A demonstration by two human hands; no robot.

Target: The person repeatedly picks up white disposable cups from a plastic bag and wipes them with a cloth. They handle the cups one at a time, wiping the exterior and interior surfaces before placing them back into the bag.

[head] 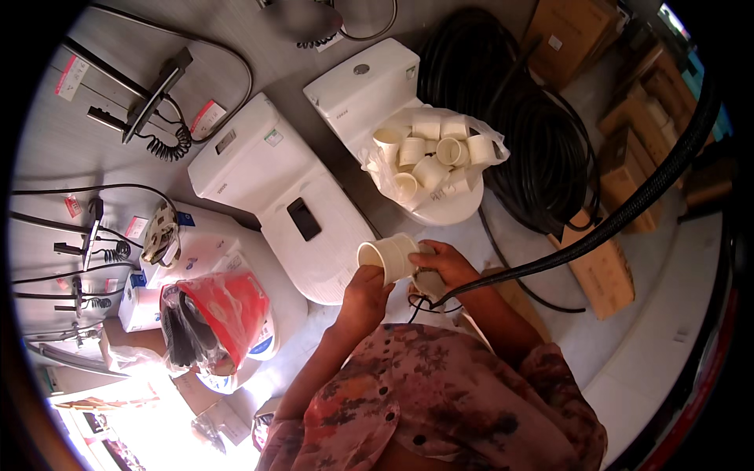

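Observation:
My left hand grips the near rim of a cream plastic pipe coupling, some fingers inside its open end. At the coupling's other end is my right hand, its thumb and fingers on the fitting and on a greyish cloth or rag. Beyond my hands, a clear plastic bag full of similar couplings rests on a white toilet. A dark smartphone lies on the lid of another white toilet to the left.
A large coil of black hose lies at the back right, near cardboard boxes. A red plastic bag with dark items stands at the lower left. Shower fittings hang along the left wall. A black braided cable crosses the right side.

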